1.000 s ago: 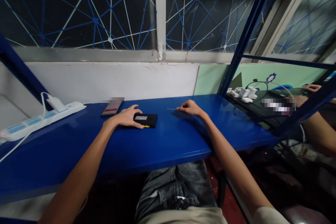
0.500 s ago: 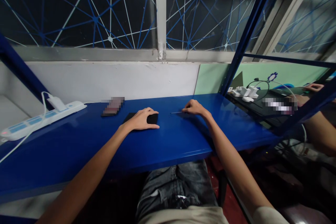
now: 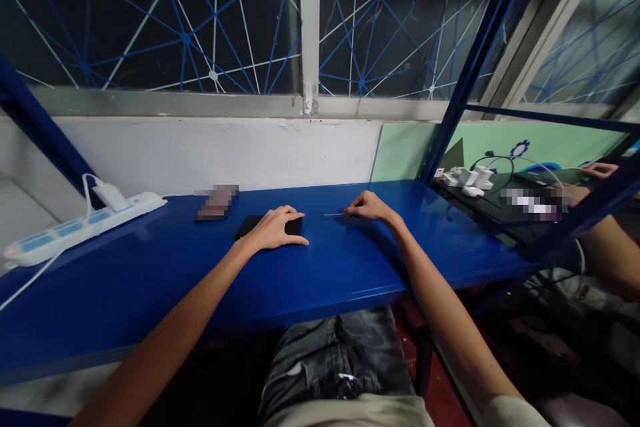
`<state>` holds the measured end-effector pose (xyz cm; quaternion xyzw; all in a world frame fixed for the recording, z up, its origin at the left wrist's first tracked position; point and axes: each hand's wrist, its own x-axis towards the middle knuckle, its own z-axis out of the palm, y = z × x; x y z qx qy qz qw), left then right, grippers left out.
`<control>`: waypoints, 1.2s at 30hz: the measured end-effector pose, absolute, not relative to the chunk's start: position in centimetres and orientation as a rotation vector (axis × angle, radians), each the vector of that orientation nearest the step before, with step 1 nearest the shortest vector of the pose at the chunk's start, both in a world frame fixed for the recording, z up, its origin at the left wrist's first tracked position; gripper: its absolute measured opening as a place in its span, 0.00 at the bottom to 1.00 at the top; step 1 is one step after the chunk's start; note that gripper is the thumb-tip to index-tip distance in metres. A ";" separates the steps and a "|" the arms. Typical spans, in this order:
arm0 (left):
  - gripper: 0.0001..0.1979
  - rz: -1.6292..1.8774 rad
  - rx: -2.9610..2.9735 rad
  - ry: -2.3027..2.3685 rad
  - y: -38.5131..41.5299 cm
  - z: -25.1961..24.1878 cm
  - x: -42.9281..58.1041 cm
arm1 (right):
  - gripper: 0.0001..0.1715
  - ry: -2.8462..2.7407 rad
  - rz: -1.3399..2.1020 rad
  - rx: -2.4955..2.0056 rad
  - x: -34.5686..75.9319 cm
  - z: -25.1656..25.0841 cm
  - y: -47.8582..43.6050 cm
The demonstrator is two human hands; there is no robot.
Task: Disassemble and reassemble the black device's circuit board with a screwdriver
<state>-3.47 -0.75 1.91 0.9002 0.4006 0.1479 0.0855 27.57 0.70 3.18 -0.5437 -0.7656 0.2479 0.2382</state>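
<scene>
My left hand [image 3: 275,228] lies over a flat black rectangular object [image 3: 249,224] on the blue table, its thumb and fingers spread apart. Between thumb and forefinger, part of the black surface shows; what exactly the object is I cannot tell. To the right, the fingers of my right hand [image 3: 367,205] are pinched around a thin screwdriver [image 3: 334,215]. Its slim metal shaft points left, almost level and close to the tabletop. Near the tip are tiny specks, too small to make out.
A phone-like slab [image 3: 217,203], partly blurred, lies behind my left hand. At far left is a white power strip [image 3: 80,227] with a plugged-in adapter. Past the blue frame post [image 3: 475,67], chargers [image 3: 475,177] and cables sit on a dark table, with another person's arm [image 3: 607,253] there.
The screwdriver's shaft has shifted very slightly to the left with my right hand. My left hand stays on the black object, thumb a little further right. The view itself has moved slightly.
</scene>
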 end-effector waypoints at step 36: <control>0.07 0.925 2.612 1.050 -0.7 1.0 -2.0 | 0.21 -2.135 0.870 -1.109 25.0 3.1 -0.2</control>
